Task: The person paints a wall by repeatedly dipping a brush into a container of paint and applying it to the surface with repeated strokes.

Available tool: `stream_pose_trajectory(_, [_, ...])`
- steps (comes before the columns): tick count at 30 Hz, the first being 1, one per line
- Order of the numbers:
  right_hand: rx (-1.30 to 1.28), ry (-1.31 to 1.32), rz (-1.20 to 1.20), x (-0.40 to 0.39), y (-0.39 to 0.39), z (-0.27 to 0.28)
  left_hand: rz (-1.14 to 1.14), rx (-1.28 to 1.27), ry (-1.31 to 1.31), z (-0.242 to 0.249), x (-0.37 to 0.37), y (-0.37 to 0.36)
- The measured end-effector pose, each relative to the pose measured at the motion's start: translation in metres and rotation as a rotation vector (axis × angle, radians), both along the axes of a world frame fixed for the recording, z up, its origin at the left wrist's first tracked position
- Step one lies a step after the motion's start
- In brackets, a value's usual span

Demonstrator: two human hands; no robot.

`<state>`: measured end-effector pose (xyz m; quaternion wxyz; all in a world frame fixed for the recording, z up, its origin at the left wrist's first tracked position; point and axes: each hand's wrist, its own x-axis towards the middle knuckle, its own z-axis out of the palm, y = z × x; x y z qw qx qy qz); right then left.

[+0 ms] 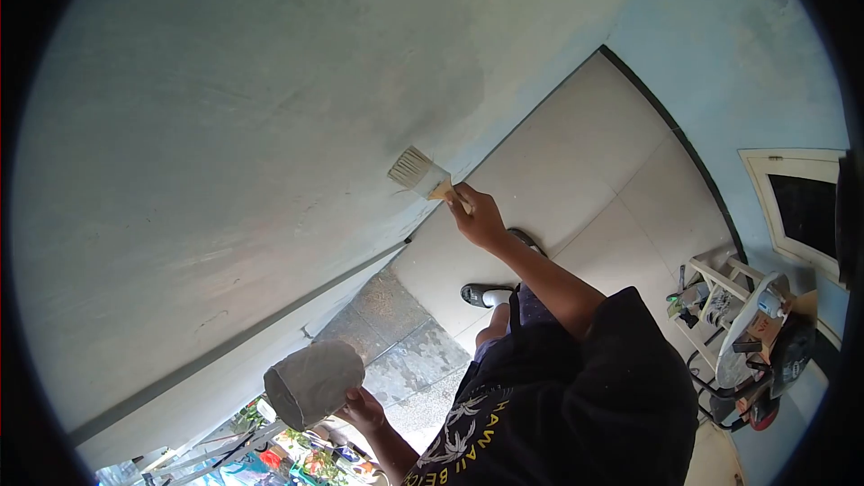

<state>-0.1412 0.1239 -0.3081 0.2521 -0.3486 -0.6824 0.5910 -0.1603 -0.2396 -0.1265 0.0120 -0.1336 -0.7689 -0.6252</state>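
My right hand (475, 216) is wrapped round the wooden handle of a wide flat paintbrush (421, 173). Its pale bristles, coated in a whitish colour, point up and left, close to the patchy grey-green wall (243, 126). Lower down, my left hand (362, 411) grips a whitish, smeared tub (319, 382) from its side. The tub lies tilted in view with one end toward the left, and its contents are hidden. A darker, damp-looking patch (450, 94) marks the wall just above the brush.
Pale tiles (576, 171) cover the floor, with darker grey paving (396, 342) beyond a threshold. A cluttered stand (720, 306) holds a bottle and tools at the right, below a framed opening (796, 207) in the blue wall. Plants and colourful items (306, 454) appear bottom left.
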Motion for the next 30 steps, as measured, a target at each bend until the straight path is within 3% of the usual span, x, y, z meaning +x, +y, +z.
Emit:
stream_pose_trajectory(2, [0.018,0.067,-0.019,-0.005,0.002,-0.007,-0.006,-0.005,0.009,0.004,0.000,0.005])
stream_pose_trajectory(5, [-0.064,-0.109,-0.088,-0.027,0.002,-0.086,-0.003,-0.021,0.037,0.013,-0.002,0.007])
stream_pose_trajectory(11, [-0.267,-0.777,-0.043,-0.025,0.014,-0.208,0.032,-0.045,0.106,0.027,-0.002,0.011])
stream_pose_trajectory(13, [-0.299,-0.863,-0.008,-0.031,0.020,-0.199,0.041,-0.051,0.118,0.032,0.000,0.011])
stream_pose_trajectory(17, [-0.106,-0.647,-0.014,-0.041,0.025,-0.146,0.071,-0.028,0.143,0.033,0.003,0.013])
stream_pose_trajectory(20, [0.013,-0.317,-0.087,-0.018,0.002,-0.071,0.078,-0.009,0.152,0.032,0.004,0.018])
stream_pose_trajectory(24, [-0.081,-0.133,-0.054,-0.007,0.007,0.042,0.048,-0.026,0.119,0.009,-0.005,-0.010])
stream_pose_trajectory(27, [-0.069,0.047,-0.085,-0.004,0.005,0.069,0.017,-0.033,0.109,0.002,-0.013,-0.015])
stream_pose_trajectory(30, [-0.065,0.146,-0.097,-0.006,0.002,0.055,-0.004,-0.039,0.094,0.006,-0.012,-0.018])
